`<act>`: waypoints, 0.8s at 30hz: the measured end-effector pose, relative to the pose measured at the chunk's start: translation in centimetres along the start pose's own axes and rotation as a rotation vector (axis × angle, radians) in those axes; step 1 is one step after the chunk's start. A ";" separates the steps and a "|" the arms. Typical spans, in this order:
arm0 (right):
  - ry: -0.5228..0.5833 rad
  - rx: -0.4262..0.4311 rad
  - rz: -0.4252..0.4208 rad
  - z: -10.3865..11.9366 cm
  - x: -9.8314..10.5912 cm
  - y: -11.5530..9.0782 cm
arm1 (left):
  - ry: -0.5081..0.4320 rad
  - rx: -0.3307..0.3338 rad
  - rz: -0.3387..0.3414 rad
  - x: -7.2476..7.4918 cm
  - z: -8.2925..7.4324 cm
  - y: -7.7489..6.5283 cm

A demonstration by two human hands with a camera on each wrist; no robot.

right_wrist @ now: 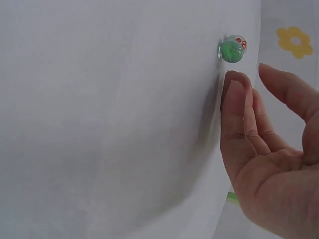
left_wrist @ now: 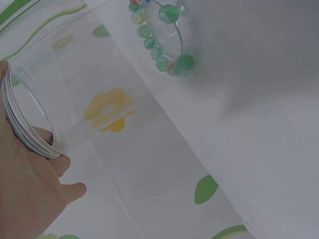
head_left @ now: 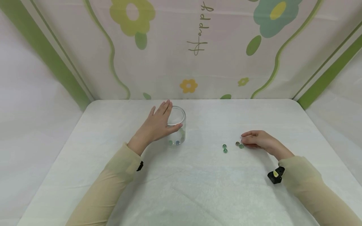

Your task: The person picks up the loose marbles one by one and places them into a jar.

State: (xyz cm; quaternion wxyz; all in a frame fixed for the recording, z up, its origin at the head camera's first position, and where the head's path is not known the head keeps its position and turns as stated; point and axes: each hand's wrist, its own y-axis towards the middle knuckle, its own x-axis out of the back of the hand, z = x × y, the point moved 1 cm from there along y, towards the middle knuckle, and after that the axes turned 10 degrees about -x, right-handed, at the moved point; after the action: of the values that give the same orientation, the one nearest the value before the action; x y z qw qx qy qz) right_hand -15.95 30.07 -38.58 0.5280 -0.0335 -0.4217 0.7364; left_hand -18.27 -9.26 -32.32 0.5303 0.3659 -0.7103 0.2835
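Note:
A clear glass or plastic jar [head_left: 182, 133] stands upright towards the back of the table, with several marbles [left_wrist: 162, 63] at its bottom. My left hand [head_left: 155, 125] holds the jar by its rim from the left, thumb at the near side and fingers at the far side. To the right, my right hand [head_left: 258, 139] hovers low beside two marbles [head_left: 241, 146]. Its thumb and fingers are apart with nothing between them in the right wrist view. One green marble [right_wrist: 232, 51] there partly hides another with red in it. Two more green marbles [head_left: 225, 151] lie further left.
A white cloth [head_left: 181, 188] covers the table. Behind it hangs a curtain [head_left: 169, 69] printed with flowers and leaves, and white fabric also hangs at both sides. Black wrist cameras [head_left: 276, 175] sit at the sleeves.

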 end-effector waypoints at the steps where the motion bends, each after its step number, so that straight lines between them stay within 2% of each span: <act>1: 0.008 -0.002 0.005 -0.1 0.0 0.0 | 0.002 -0.001 0.000 0.0 0.0 0.0; 16: -0.017 0.013 0.026 -0.2 -0.4 0.2 | 0.006 -0.006 -0.013 -0.1 0.0 0.0; 24: -0.080 0.024 -0.003 0.0 -0.7 0.2 | -0.003 -0.002 -0.008 0.0 0.0 0.1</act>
State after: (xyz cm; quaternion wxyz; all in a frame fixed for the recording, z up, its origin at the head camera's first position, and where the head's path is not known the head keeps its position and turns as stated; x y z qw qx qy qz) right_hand -15.78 29.55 -38.99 0.5122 0.0030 -0.4338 0.7412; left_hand -18.31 -9.22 -32.36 0.5310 0.3687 -0.7097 0.2801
